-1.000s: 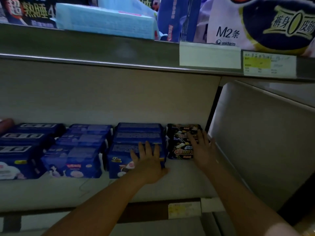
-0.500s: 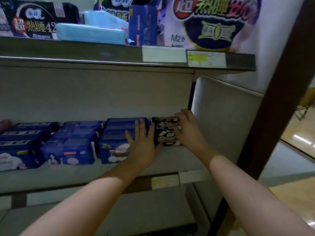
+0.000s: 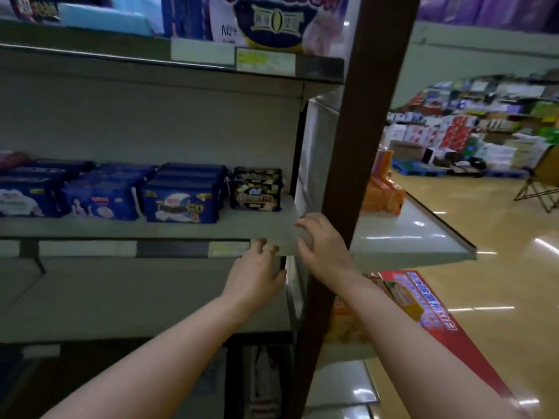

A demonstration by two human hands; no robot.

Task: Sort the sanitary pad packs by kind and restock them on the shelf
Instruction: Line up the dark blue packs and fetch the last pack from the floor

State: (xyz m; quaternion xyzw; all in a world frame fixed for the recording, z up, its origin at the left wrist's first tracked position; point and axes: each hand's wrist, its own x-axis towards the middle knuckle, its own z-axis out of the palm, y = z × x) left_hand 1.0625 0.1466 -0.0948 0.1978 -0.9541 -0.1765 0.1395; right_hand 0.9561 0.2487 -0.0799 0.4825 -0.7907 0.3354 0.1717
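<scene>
On the middle shelf [image 3: 260,228] stand rows of dark blue pad packs [image 3: 181,198], with one black pad pack [image 3: 256,190] at the right end. Both hands are off the packs and hold nothing. My left hand [image 3: 257,275] hangs just below the shelf's front edge with its fingers loosely curled. My right hand [image 3: 320,246] hovers at the shelf's front right corner, fingers relaxed. More blue packs [image 3: 102,196] fill the shelf to the left.
An upper shelf [image 3: 181,55] carries larger pad packs and price labels. A dark brown upright post [image 3: 363,146] stands right of the hands. Beyond it an end shelf [image 3: 408,234] holds orange packs, and a shop aisle with stacked goods opens to the right.
Both hands have drawn back from the blue and black packs to the shelf's front edge. The view has swung right, showing the post and the aisle.
</scene>
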